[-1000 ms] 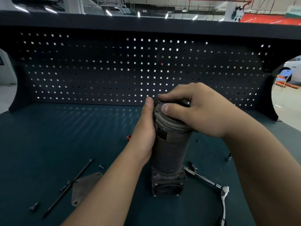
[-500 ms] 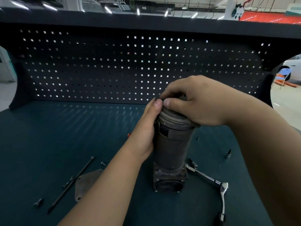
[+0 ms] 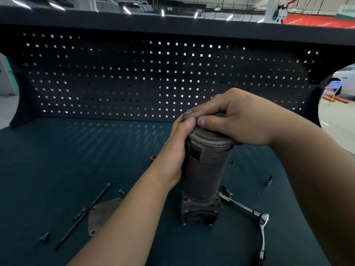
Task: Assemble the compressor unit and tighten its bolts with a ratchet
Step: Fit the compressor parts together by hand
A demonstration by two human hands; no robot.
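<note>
Head view: the compressor [image 3: 206,169] stands upright mid-bench [image 3: 96,150]. The left hand [image 3: 172,160] grips its body; the right hand [image 3: 236,120] curls over the cap [image 3: 209,138]. Best to seat the cap square, holes aligned, before taking the ratchet [image 3: 263,221] lying beside it.

Bench [image 3: 76,160] carries compressor [image 3: 205,169], ratchet [image 3: 263,233] (plate [image 3: 101,214], long bolt [image 3: 96,200]).

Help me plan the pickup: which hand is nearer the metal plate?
Left. The left hand grips the compressor, up-right of the plate; the right hand holds its top, farther right.
</note>
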